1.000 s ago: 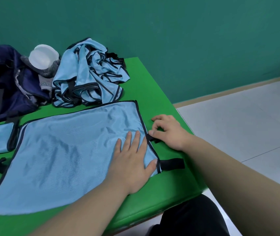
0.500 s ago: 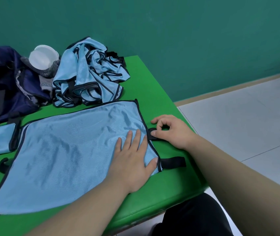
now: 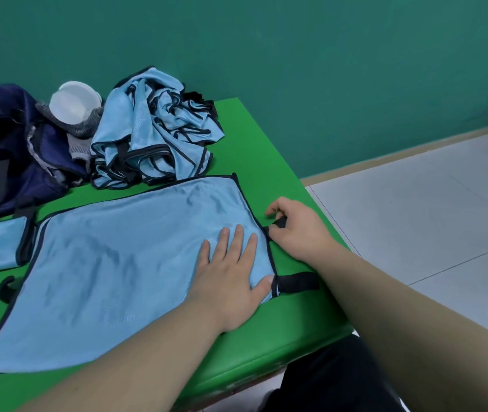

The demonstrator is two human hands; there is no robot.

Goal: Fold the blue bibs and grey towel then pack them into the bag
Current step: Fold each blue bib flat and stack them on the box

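Blue bib [image 3: 118,263] lies spread flat, smooth, edged with black trim.

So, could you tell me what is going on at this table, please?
A person has one blue bib spread flat on the green table, apparently getting it ready to fold. The left hand presses flat on the bib's right side, while the right hand pinches a black strap at its right edge. A pile of unfolded bibs lies behind, beside the navy bag, where a white bowl rests on the grey towel.
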